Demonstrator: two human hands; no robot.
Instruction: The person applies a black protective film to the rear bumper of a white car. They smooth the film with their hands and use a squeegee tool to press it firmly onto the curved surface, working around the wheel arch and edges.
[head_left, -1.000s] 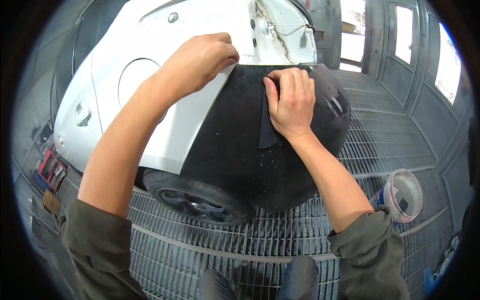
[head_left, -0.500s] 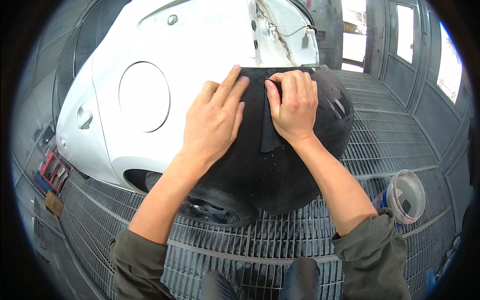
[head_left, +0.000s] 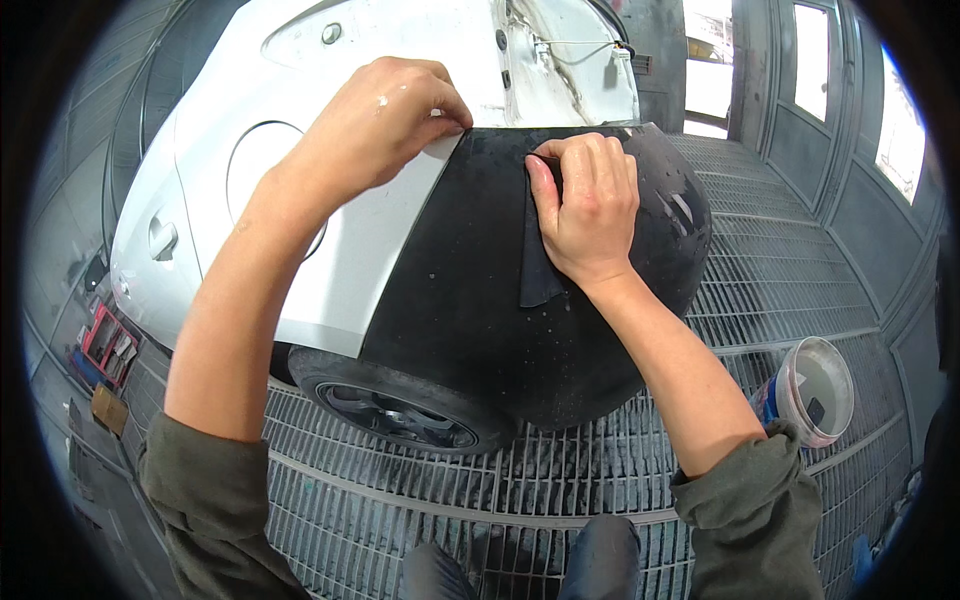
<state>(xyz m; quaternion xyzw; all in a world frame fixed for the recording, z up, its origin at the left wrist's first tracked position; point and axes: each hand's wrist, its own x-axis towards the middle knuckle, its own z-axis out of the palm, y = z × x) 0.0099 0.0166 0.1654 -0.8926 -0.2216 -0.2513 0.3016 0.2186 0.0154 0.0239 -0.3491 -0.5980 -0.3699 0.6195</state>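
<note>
Your left hand [head_left: 395,115] bunches its fingertips at the seam between the white rear quarter panel [head_left: 335,290] and black bumper [head_left: 440,290]; whether they pinch anything, you can't tell. Touch that edge lightly. To their right, the dark sheet [head_left: 538,275] hangs from your right hand [head_left: 597,205], clasped at its top; spread your fingers flat for even pressure.

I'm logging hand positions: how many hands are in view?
2: the left hand at the top corner where the white panel meets the black bumper, and the right hand holding a dark sheet over the bumper.
</note>
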